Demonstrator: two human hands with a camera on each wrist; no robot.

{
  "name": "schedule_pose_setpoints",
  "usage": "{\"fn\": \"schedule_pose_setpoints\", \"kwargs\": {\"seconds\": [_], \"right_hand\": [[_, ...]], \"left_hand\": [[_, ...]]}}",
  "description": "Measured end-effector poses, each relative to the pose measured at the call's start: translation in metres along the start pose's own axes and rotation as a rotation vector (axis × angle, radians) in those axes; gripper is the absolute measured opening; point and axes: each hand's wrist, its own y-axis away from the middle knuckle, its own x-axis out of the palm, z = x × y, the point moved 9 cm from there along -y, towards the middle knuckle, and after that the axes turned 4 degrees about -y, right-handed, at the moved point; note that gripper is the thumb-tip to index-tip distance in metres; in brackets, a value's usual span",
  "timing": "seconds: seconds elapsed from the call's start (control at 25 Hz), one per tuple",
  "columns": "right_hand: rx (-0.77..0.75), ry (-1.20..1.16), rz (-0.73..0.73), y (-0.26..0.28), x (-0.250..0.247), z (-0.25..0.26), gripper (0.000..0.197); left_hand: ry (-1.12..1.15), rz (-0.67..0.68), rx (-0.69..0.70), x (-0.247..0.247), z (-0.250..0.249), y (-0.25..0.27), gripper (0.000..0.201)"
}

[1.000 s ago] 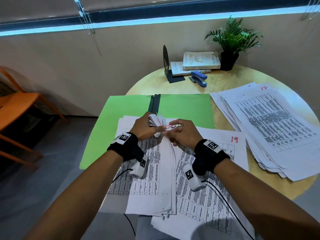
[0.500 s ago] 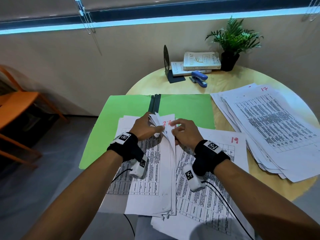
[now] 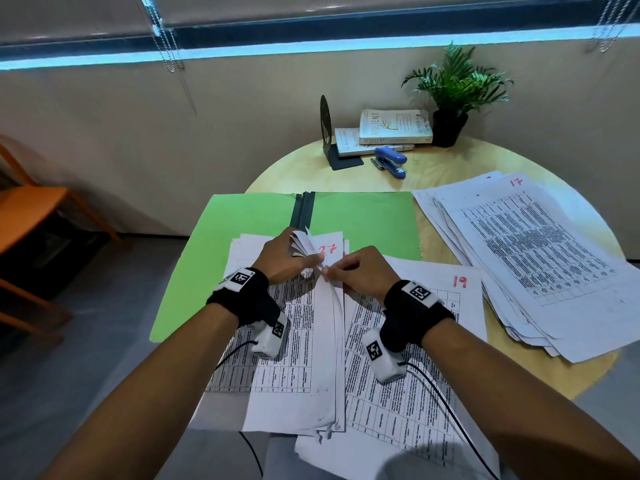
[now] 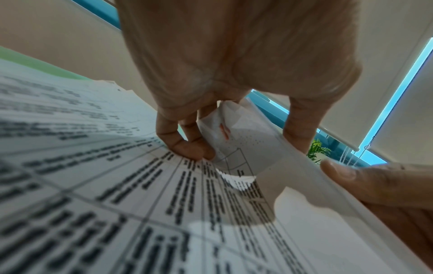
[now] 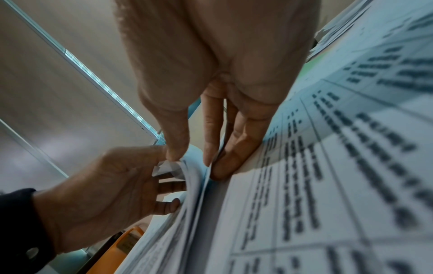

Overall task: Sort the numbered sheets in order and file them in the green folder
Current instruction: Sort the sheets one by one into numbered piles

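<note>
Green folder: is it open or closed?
Open. The folder lies flat, both covers spread beside the dark spine, sheets on top.

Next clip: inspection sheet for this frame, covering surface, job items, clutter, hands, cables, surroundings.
Surface: round wooden table.
Job's things: green folder lies open; sheet marked 27 exposed in the fanned stack; sheet 19 beside it; pile topped by 17 at right.
Clutter: blue stapler, books, black bookend, potted plant.
Hands: left hand holds folded-back corners; right hand pinches a sheet edge.
Cables: black wrist-camera leads trail over the sheets.
Surroundings: orange chair, blinds.
</note>
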Motion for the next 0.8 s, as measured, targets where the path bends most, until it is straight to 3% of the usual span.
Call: {"fn": "schedule_pose_setpoints", "kwargs": {"seconds": [0.28,0.44,0.6,0.8], "right_hand": [[0.0,0.05,-0.032,0.0,-0.003,-0.001,0.023],[-0.009,0.051,-0.036,-0.001,-0.003,-0.003,0.027],[-0.003,0.042,-0.065,-0.008,-0.004,-0.009,0.054],[0.008,0.01,-0.072,-0.008,-0.003,-0.012,0.06]], "left_hand": [[0.024,0.026,-0.003,0.0,0.004,-0.001,0.067],[0.006,0.014,0.003,0.0,0.001,0.001,0.056],[-0.017,0.04,-0.016,0.0,0.003,0.0,0.073],[0.023,0.052,-0.013,0.0,0.005,0.0,0.094]]}}
